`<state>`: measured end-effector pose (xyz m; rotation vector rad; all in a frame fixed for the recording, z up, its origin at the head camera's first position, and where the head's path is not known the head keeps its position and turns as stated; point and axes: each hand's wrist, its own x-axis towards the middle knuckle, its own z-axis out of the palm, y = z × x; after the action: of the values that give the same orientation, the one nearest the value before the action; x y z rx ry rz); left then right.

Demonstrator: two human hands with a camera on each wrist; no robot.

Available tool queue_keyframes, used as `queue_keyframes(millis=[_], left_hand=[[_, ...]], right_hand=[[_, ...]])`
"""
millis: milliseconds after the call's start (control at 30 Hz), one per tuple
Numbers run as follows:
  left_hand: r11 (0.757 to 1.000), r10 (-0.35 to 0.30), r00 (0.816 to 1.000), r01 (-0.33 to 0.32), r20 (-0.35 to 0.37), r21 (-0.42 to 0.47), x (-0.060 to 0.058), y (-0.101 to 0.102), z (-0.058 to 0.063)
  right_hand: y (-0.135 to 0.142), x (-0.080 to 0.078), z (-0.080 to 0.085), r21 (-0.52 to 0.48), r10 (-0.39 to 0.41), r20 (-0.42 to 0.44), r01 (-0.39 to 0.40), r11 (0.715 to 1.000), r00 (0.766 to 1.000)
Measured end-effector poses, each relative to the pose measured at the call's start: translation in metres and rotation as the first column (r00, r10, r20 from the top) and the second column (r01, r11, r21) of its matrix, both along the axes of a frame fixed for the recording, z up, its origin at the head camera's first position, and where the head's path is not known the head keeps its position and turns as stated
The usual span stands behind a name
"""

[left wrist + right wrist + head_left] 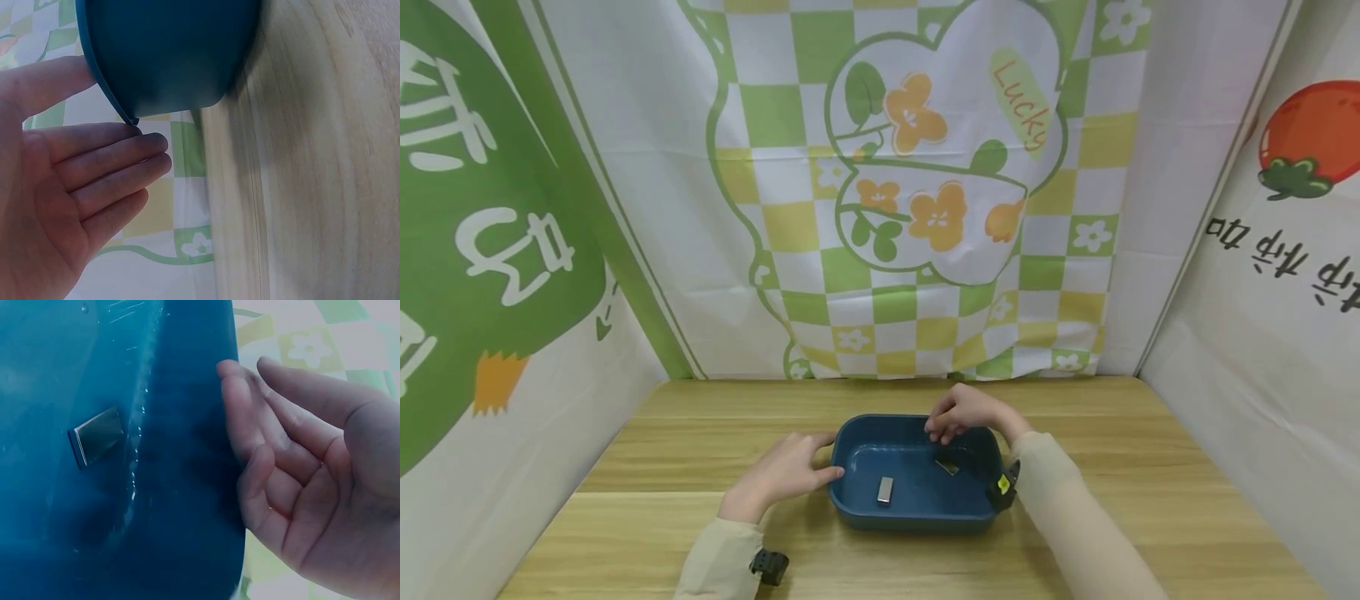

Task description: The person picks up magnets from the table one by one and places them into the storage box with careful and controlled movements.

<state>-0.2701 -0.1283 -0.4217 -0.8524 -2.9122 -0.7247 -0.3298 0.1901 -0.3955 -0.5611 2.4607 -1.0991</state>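
Note:
A dark blue rectangular plastic basin [917, 523] stands on the wooden table. Inside it, toward the left, lies a small shiny silver block [885, 491]. A second small metal block [99, 436] rests on the basin floor toward the right and looks darker. My left hand [786, 473] is at the basin's left end; in the left wrist view its fingers [119, 156] are extended, with the thumb and index finger against the rim. Over the far right part of the basin is my right hand [962, 412], its fingers loosely bent, with nothing seen between them.
The wooden table [700, 450] extends on both sides of the basin. Behind it hangs a green, yellow and white checkered cloth [865, 308]. Printed white curtains enclose the left and right sides. Dark straps are on both wrists.

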Motion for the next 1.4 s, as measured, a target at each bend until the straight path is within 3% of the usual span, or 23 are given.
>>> queue_keyframes(millis=[367,1400], left_hand=[[1.0,-0.001,1.0,0.001,-0.002,0.007,0.0,0.0,0.0],[1.0,-0.016,1.0,0.016,0.015,0.012,-0.001,-0.001,-0.001]], right_hand=[[0.011,0.004,0.008,0.093,0.037,-0.056,-0.031,0.995,0.998],[0.038,0.01,0.004,0.033,-0.032,-0.148,0.038,0.999,0.988]])
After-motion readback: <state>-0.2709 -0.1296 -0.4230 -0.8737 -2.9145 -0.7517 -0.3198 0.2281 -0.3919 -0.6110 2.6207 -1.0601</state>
